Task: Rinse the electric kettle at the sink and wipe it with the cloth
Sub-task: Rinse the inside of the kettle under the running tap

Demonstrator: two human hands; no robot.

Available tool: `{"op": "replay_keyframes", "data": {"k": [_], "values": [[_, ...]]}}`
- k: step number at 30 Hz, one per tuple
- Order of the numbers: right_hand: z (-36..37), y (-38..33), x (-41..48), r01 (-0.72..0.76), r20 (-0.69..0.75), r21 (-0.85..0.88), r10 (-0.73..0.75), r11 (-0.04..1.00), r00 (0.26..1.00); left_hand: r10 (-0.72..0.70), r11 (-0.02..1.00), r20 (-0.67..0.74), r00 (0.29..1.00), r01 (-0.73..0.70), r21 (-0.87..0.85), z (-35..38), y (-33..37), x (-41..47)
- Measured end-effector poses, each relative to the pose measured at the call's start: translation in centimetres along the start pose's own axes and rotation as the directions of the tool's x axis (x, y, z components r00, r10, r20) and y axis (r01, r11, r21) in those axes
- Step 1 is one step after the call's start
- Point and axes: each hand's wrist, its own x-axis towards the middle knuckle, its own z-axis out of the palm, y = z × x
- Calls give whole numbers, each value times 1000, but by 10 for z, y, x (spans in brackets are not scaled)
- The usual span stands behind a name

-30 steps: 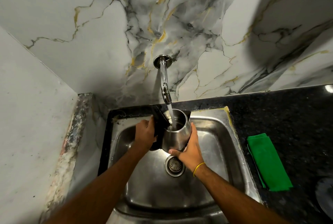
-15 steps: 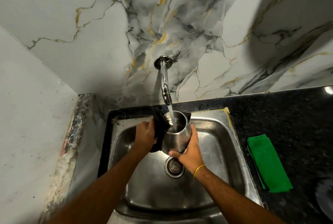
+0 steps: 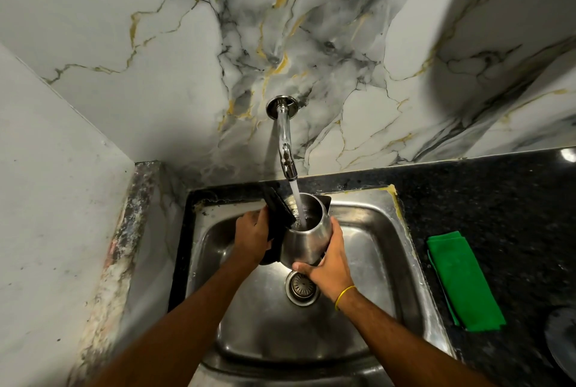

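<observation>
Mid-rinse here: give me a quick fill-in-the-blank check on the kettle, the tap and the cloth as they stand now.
1. Water from the tap runs into the open top of the ____.
2. The left hand grips the kettle's black ____.
3. The right hand holds the kettle above the ____.
4. The folded cloth lying on the dark counter is ____ in colour.

Missing words: kettle; handle; sink; green

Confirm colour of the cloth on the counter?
Green, plain with no pattern. The cloth lies folded on the dark counter right of the sink; head view.
</observation>
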Motion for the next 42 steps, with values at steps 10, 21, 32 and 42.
{"op": "replay_keyframes", "data": {"k": [10, 21, 32, 42], "values": [[-1, -3, 1, -7, -8, -15, 7, 1000, 1000, -26, 999, -33, 999, 24, -43, 3, 0, 0], [-3, -4, -2, 0, -10, -20, 0, 1000, 1000, -27, 997, -6, 1000, 27, -77, 3, -8, -2], [-2, 0, 0, 4, -7, -15, -5, 1000, 1000, -107, 986, -1, 994, 106, -125, 4, -8, -2], [-3, 0, 0, -5, -7, -14, 5, 1000, 1000, -110, 987, 27, 994, 113, -117, 2, -3, -5]]}}
